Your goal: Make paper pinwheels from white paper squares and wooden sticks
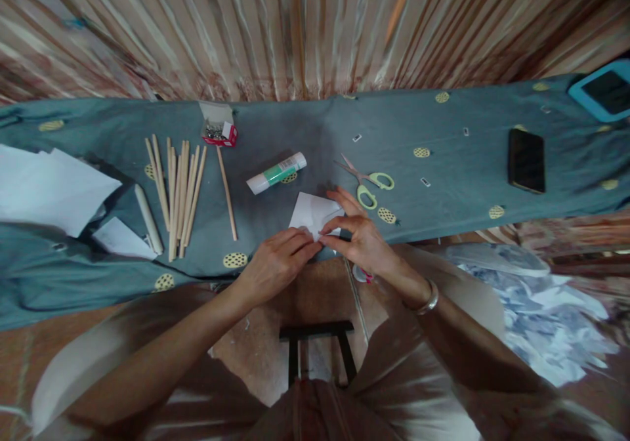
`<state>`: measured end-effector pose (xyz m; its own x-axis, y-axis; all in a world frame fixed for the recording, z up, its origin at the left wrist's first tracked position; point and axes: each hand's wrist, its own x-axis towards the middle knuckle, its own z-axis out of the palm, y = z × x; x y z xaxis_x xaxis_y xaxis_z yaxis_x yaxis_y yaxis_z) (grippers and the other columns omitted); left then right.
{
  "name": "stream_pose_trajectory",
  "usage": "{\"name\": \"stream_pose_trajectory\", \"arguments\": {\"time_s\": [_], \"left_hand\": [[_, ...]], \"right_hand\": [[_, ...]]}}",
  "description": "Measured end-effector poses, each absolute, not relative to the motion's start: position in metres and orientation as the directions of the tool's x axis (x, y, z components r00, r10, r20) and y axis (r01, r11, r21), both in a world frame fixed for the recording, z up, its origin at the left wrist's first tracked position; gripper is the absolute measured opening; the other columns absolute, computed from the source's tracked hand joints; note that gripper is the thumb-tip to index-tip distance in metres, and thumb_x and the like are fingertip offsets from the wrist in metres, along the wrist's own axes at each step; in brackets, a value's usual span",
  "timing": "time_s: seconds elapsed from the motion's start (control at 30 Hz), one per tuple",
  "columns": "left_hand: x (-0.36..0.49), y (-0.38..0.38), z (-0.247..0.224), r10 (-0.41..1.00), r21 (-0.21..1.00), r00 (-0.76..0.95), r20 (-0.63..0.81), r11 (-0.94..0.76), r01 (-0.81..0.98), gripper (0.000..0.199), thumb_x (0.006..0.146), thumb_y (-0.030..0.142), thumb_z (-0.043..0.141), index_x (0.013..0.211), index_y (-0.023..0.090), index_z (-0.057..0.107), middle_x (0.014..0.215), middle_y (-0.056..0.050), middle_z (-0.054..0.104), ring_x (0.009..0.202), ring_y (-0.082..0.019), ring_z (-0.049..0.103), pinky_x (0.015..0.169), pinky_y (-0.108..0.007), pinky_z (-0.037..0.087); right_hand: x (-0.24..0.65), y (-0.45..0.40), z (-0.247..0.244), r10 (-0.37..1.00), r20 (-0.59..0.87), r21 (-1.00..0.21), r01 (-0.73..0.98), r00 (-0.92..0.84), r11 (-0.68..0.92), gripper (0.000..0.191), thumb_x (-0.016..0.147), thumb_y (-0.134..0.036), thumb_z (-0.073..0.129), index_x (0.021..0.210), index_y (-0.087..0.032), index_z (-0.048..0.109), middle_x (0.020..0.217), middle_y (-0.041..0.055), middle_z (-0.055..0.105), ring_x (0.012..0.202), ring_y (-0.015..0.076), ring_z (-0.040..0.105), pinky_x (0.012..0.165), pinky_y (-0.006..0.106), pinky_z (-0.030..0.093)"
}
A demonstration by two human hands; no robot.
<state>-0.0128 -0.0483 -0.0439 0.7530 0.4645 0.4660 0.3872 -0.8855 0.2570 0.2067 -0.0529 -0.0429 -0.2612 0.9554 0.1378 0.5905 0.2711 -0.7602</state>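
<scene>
A small white piece of paper (308,210) lies at the table's near edge between my hands. My left hand (275,260) has its fingers closed on the paper's near edge. With thumb and finger, my right hand (361,237) pinches the same paper close beside the left fingertips; its other fingers reach over the right corner. Just beyond the right hand rest scissors (364,180) with light green handles. A green and white glue stick (276,173) lies on its side past the paper. The part of the paper under my fingers is hidden.
Several thin wooden sticks (180,198) lie at the left, a single stick (227,195) apart from them. A small red box (219,132) holds metal bits. White sheets (49,185), a black phone (526,160) and a blue-framed device (605,92) occupy the ends. Crumpled paper (536,316) sits low right.
</scene>
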Motion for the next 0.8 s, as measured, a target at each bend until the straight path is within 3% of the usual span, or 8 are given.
{"name": "stream_pose_trajectory", "arguments": {"time_s": [0.4,0.8], "left_hand": [[-0.011,-0.044,-0.044,0.522,0.343,0.717,0.462,-0.851,0.399,0.017,0.096,0.014,0.055,0.108,0.010,0.066,0.096,-0.009,0.070,0.090,-0.019,0.063,0.079,-0.033,0.060],[-0.010,-0.045,-0.047,0.571,0.410,0.710,0.412,-0.812,0.415,0.017,0.097,0.014,0.054,0.106,0.013,0.068,0.093,-0.007,0.067,0.088,-0.018,0.061,0.078,-0.031,0.057]], "right_hand": [[0.198,-0.058,-0.042,0.983,0.114,-0.775,0.606,-0.143,0.178,0.011,0.082,-0.019,0.067,0.073,-0.023,0.071,0.147,0.0030,0.056,0.148,0.0282,0.037,0.121,0.049,0.029],[0.192,-0.062,-0.045,0.978,0.173,-0.711,0.673,-0.114,0.205,0.012,0.081,-0.017,0.067,0.073,-0.026,0.066,0.132,0.0051,0.067,0.141,0.0292,0.047,0.116,0.055,0.037]]}}
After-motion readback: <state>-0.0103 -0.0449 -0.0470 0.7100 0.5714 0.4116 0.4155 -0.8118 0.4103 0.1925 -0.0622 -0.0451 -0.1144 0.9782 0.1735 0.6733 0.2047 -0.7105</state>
